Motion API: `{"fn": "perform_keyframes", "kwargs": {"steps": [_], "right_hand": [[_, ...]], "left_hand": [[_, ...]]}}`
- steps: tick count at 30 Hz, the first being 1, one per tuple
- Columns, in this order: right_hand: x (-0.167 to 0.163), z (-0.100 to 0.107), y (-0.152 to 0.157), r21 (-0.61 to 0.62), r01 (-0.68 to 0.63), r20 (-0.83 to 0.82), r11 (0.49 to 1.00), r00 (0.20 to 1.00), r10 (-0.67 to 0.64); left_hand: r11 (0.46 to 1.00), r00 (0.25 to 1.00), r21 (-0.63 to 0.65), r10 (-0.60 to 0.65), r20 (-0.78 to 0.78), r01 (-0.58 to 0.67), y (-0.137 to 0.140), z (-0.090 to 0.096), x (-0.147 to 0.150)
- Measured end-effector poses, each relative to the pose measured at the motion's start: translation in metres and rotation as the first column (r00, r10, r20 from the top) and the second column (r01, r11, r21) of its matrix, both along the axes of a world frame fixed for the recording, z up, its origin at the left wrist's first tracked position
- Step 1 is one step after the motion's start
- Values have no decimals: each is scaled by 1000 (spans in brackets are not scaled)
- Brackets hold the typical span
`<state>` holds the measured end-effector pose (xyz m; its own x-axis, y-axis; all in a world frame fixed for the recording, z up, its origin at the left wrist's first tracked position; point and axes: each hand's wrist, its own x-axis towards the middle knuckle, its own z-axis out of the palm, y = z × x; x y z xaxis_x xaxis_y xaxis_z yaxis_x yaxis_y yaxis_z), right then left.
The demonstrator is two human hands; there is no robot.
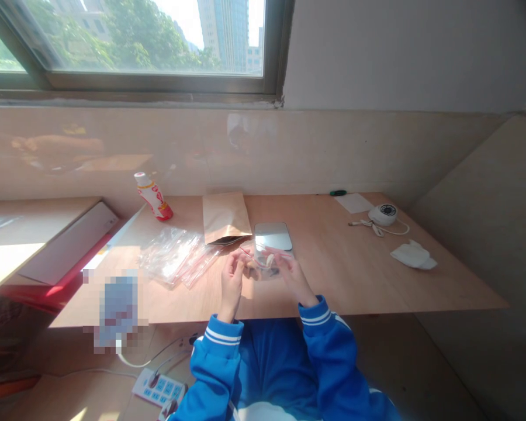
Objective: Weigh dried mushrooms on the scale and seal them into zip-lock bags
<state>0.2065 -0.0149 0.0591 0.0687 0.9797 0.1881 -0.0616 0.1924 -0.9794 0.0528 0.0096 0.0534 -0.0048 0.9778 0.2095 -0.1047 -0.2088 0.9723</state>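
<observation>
Between my two hands, near the table's front edge, is a small clear zip bag (265, 272) with a red line along its top. Something pale and a few dark bits show inside it, too small to name. My left hand (233, 278) pinches the bag's left side with closed fingers. The right side is gripped by my right hand (293, 273), its fingers closed too. Just beyond the bag lies a flat silver-topped square device (273, 235). A brown paper bag (226, 217) rests behind my left hand, its mouth toward me. Several clear zip bags (170, 257) are spread out to the left.
A red and white bottle (154, 197) stands at the back left. On the right are a white dome camera (382, 214) with its cable, a crumpled white tissue (414, 255), a white paper (354, 203) and a green-handled tool (338, 192). A power strip (159, 386) lies below the table.
</observation>
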Motion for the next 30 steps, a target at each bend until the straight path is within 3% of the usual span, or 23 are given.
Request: {"fn": "perform_keyframes", "kwargs": {"steps": [2, 6, 11, 16, 24, 30], "right_hand": [[1, -3, 1, -8, 42, 18, 999, 999, -41], [7, -5, 1, -56, 165, 26, 985, 986, -164], [12, -6, 2, -57, 225, -7, 973, 974, -225], [13, -16, 6, -135, 314, -85, 940, 941, -326], [21, -54, 9, -192, 381, -153, 905, 899, -411], [17, -61, 4, -146, 452, -107, 880, 877, -468]], "left_hand": [[999, 999, -13, 47, -1, -47, -2, 2, 4], [966, 967, -24, 256, 4, -256, -2, 1, 4], [987, 987, -43, 158, 26, -156, 0, -2, 3], [988, 990, -68, 140, -15, -141, 5, -9, 4], [972, 994, -211, 105, 18, -98, 15, -46, 2], [973, 995, -215, 93, 39, -82, 13, -59, -2]]}}
